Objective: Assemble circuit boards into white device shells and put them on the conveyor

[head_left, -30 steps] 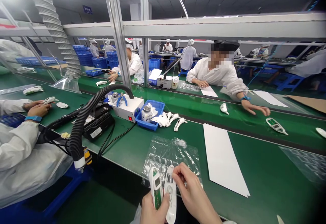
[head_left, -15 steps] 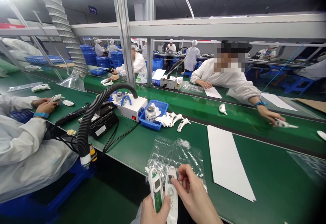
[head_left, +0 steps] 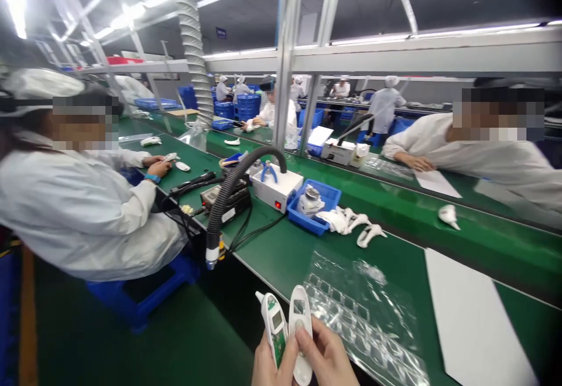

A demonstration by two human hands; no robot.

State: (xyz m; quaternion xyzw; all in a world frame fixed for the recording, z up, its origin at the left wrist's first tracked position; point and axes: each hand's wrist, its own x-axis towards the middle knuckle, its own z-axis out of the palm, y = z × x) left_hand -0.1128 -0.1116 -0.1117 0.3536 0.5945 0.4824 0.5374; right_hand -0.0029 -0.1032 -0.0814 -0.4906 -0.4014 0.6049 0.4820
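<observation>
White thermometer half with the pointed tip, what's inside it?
The thermometer half holds a green circuit board and a small screen; the left hand hides its lower end and anything there.

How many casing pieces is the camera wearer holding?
2: the half with the green circuit board, at left, and the windowed cover, just right of it. Anything behind them would be hidden.

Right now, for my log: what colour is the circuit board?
The circuit board is green, head view.
</observation>
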